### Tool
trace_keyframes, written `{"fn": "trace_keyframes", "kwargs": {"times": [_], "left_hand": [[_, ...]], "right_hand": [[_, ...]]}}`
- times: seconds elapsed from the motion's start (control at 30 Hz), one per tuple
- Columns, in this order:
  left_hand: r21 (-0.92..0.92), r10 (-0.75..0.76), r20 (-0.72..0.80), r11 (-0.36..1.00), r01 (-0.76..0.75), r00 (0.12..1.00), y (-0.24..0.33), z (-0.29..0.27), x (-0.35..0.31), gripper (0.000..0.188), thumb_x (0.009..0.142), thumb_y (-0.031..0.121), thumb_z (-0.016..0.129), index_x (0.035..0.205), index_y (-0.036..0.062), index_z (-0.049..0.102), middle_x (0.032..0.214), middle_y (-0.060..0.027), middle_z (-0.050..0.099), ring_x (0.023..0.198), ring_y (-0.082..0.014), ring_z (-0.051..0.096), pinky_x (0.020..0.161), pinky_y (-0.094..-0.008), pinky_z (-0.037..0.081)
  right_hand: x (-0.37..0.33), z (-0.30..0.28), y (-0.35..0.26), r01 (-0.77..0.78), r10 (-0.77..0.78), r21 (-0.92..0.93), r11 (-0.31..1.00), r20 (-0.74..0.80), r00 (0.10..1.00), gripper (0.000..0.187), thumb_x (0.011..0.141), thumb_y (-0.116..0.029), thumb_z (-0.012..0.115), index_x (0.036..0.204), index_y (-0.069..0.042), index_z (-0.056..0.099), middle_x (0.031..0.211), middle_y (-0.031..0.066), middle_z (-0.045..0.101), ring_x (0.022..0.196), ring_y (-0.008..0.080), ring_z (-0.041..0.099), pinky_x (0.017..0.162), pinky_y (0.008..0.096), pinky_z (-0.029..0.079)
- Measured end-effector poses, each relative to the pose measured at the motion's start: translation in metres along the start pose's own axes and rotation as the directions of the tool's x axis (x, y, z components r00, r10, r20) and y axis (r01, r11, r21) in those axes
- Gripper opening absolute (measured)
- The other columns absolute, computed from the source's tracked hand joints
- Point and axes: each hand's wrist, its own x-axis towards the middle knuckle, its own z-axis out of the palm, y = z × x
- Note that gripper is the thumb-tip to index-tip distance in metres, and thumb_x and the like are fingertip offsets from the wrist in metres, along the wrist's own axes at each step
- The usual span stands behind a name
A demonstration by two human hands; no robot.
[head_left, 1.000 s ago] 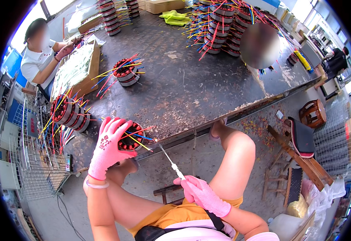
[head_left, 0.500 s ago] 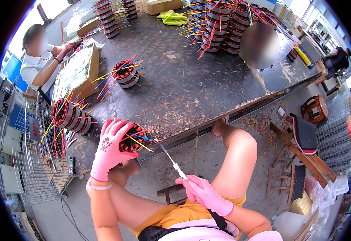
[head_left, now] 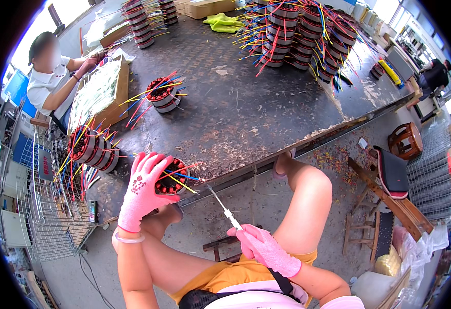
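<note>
My left hand (head_left: pixel 144 193), in a pink glove, is closed around a wound motor stator (head_left: pixel 170 180) at the near edge of the table. Red, blue and yellow lead wires stick out of the stator to the right. My right hand (head_left: pixel 261 248), also gloved in pink, grips the handle of a slim tool (head_left: pixel 227 212) with a white handle and a thin metal shaft. Its tip is close to the blue wire's end; whether they touch I cannot tell.
Stators in a tipped stack (head_left: pixel 94 150) lie left of my left hand, and one group (head_left: pixel 162 95) stands farther in. Tall stator stacks (head_left: pixel 282 36) fill the table's far side. A person (head_left: pixel 50 77) works at the left beside a carton (head_left: pixel 121 88). A wooden bench (head_left: pixel 390 198) stands at right.
A blue wire now shows near the tool's tip, where a yellow one was before. Both hands keep their grips and have barely moved.
</note>
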Motion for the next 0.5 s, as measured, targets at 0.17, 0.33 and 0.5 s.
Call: {"fn": "trace_keyframes", "kwargs": {"times": [0.17,0.33,0.5], "left_hand": [[0.013,0.005,-0.007,1.0,-0.005,1.0,-0.0015,0.0018,-0.0006,0.092,0.051,0.028,0.088,0.134,0.0082,0.054,0.135,-0.0155,0.053,0.133,-0.038,0.042,0.118,-0.0528,0.025],[-0.001,0.003,-0.001,1.0,-0.003,1.0,0.0004,0.0,0.0,0.088,0.056,0.031,0.087,0.134,0.0095,0.055,0.135,-0.0154,0.052,0.133,-0.0376,0.042,0.118,-0.0527,0.025],[-0.003,0.004,-0.003,1.0,-0.004,1.0,0.0,0.0002,-0.0006,0.088,0.056,0.031,0.086,0.135,0.0095,0.054,0.136,-0.0155,0.052,0.133,-0.0376,0.042,0.118,-0.0525,0.024]], "right_hand": [[-0.0002,0.0004,-0.0019,0.009,-0.009,-0.003,1.0,0.005,1.0,0.03,0.103,-0.024,0.047,0.116,-0.001,0.062,0.066,-0.0054,0.044,0.053,0.0033,0.039,0.047,0.0213,0.031],[0.0,-0.0004,-0.0006,-0.004,0.004,0.008,1.0,0.003,1.0,0.03,0.103,-0.025,0.048,0.116,-0.001,0.062,0.065,-0.006,0.043,0.052,0.0032,0.039,0.046,0.0215,0.03],[-0.0017,-0.0003,-0.0042,-0.026,0.026,0.011,1.0,0.005,1.0,0.03,0.103,-0.025,0.048,0.115,-0.001,0.062,0.063,-0.0056,0.042,0.051,0.0031,0.038,0.045,0.0217,0.029]]}}
